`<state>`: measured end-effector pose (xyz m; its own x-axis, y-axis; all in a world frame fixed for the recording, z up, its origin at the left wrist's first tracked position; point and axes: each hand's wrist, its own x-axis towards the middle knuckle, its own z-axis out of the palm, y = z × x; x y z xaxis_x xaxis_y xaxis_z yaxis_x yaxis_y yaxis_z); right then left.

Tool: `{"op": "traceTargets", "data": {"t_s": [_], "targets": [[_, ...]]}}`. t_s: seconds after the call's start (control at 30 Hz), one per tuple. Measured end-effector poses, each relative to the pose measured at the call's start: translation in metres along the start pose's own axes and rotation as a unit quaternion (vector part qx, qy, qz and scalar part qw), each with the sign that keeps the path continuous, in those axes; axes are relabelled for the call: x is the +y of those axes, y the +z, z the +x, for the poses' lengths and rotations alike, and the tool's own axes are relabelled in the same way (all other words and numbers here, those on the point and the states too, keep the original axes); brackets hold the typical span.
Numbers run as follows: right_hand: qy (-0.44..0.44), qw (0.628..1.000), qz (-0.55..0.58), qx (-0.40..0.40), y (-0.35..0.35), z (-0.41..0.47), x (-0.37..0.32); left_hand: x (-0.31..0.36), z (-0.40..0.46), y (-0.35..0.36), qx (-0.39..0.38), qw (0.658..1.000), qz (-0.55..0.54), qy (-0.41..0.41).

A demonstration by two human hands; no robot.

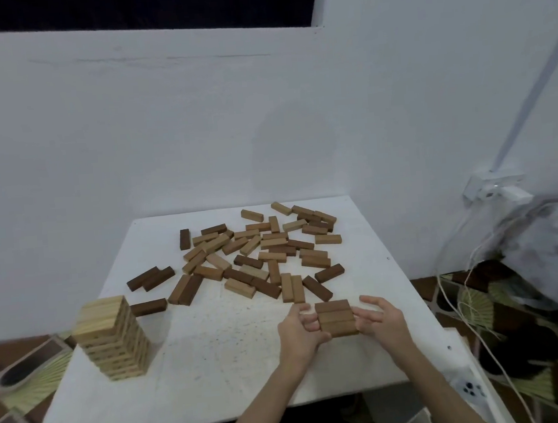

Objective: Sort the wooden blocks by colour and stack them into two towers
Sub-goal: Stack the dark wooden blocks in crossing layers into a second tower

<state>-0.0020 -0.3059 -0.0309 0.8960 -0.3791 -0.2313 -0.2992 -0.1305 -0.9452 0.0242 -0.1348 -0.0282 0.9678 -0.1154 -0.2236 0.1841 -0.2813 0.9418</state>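
A tall tower of light wooden blocks [113, 340] stands near the table's front left. At the front right, three brown blocks [336, 317] lie side by side as a flat layer. My left hand [300, 331] presses its fingers against the layer's left end, thumb under the near corner. On the other side, my right hand [380, 320] touches the layer's right end with straight, spread fingers. A loose pile of mixed light and dark blocks [260, 250] covers the far half of the table.
The white table [217, 368] stands against a white wall, which also closes the right side. A few dark blocks [150, 278] lie apart at the left of the pile. Cables and a wall socket [491, 189] hang at the right. Patterned floor surrounds the table.
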Motion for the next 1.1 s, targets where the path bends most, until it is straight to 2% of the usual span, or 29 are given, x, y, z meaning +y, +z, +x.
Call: {"op": "traceTargets", "data": {"t_s": [0.4,0.8,1.1], "targets": [[0.036,0.998,0.042,-0.011,-0.056,0.017,0.003,0.01,0.008,0.052,-0.013,1.0,-0.019,-0.001],[0.031,0.997,0.068,0.001,-0.056,0.015,0.011,0.007,0.008,0.055,-0.013,1.0,-0.014,0.011],[0.0,0.997,0.056,0.054,-0.046,0.01,0.013,0.006,0.006,0.053,-0.009,1.0,-0.017,0.01]]}}
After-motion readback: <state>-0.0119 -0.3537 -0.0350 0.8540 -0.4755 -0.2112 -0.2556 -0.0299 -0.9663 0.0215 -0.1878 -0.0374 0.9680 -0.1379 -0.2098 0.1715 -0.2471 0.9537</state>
